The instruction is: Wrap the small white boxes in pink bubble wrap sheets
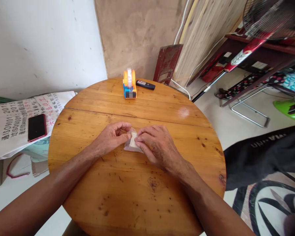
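Near the middle of the round wooden table (137,183) lies a small whitish packet (133,141) in what looks like clear plastic. My left hand (114,137) pinches its left edge between thumb and fingers. From the right, my right hand (157,142) has its thumb and fingertips closed on the packet's other side. The fingertips of both hands nearly meet over it, and they cover part of it.
At the table's far edge stand an orange and blue tape dispenser (129,85) and a black remote (145,85). A phone (37,127) rests on white sacks at the left. A wooden chair (167,64) is behind the table; a fan (272,19) is at the upper right.
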{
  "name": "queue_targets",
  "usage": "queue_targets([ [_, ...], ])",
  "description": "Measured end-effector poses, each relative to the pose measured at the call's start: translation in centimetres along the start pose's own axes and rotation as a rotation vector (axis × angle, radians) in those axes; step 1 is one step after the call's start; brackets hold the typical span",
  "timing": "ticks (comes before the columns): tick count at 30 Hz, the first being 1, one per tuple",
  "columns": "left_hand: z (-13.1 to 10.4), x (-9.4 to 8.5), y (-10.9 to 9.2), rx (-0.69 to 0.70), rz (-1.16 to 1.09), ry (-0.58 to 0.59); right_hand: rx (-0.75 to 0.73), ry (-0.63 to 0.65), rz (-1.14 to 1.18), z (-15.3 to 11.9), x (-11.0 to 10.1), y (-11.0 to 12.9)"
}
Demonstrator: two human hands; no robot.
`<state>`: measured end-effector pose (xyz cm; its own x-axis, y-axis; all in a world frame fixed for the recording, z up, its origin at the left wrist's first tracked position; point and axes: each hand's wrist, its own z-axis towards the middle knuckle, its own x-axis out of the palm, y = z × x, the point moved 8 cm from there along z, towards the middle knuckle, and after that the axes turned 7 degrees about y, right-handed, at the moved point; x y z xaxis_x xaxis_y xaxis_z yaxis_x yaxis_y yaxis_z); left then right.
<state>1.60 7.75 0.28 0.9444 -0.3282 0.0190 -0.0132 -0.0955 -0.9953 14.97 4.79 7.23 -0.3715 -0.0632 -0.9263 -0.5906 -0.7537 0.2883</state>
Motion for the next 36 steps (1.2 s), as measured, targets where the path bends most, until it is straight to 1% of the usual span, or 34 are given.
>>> queue_targets([
  [7,-0.2,0.4,-0.3,-0.026,0.110,0.017,0.114,-0.135,0.117,-0.1,-0.3,-1.3],
  [11,-0.5,0.2,-0.8,0.031,0.258,-0.052,0.128,-0.194,0.181,-0.3,-0.8,-1.7],
  [13,-0.6,0.7,-1.0,0.075,0.252,-0.009,0.138,-0.226,0.215,-0.4,-1.2,-2.0],
  [16,-0.8,1.8,-1.0,0.108,0.181,0.109,0.189,-0.277,0.295,-0.6,-1.9,-3.0],
  [21,-1.3,3.0,-1.0,0.125,0.128,0.200,0.301,-0.395,0.477,-1.0,-2.7,-6.1],
  [24,-1.7,3.4,-1.3,0.119,0.102,0.241,0.366,-0.423,0.545,-1.0,-2.1,-8.4],
  [27,-2.1,3.5,-1.9,0.108,0.078,0.275,0.457,-0.420,0.558,-1.0,-0.7,-11.0],
  [29,-2.3,3.4,-2.0,0.072,0.057,0.299,0.504,-0.403,0.543,-0.9,0.2,-12.3],
  [32,-2.1,3.0,-1.5,-0.025,0.043,0.296,0.524,-0.376,0.491,-0.7,0.9,-13.2],
  [36,-1.4,2.3,-0.8,-0.065,0.002,0.243,0.539,-0.372,0.433,-0.7,0.7,-13.5],
])
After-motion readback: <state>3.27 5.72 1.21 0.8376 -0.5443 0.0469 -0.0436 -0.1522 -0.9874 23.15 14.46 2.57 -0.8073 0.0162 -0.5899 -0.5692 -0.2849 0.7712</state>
